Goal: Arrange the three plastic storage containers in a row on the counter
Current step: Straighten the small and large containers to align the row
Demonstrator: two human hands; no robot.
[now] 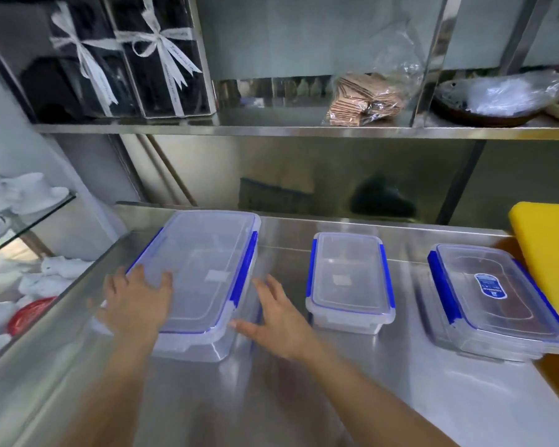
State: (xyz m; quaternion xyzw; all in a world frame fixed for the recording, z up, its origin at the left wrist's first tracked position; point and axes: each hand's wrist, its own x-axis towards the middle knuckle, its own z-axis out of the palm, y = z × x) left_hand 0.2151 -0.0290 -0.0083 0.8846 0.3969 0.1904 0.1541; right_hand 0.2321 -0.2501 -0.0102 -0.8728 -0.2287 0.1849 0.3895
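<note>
Three clear plastic containers with blue clips stand side by side on the steel counter [288, 398]. The large container [204, 272] is at the left, the small container [349, 279] in the middle, and a medium container [494, 298] with a blue label at the right. My left hand [136, 301] lies flat on the large container's near left corner, fingers spread. My right hand [275, 314] is open beside that container's near right corner, thumb close to its edge, holding nothing.
A yellow cutting board [549, 253] stands at the right, touching the medium container. A steel shelf [304, 129] above holds black ribboned boxes [120, 59], a bag of brown paper [365, 98] and a wrapped dish [497, 98]. Left, a glass case [29, 221] holds white items.
</note>
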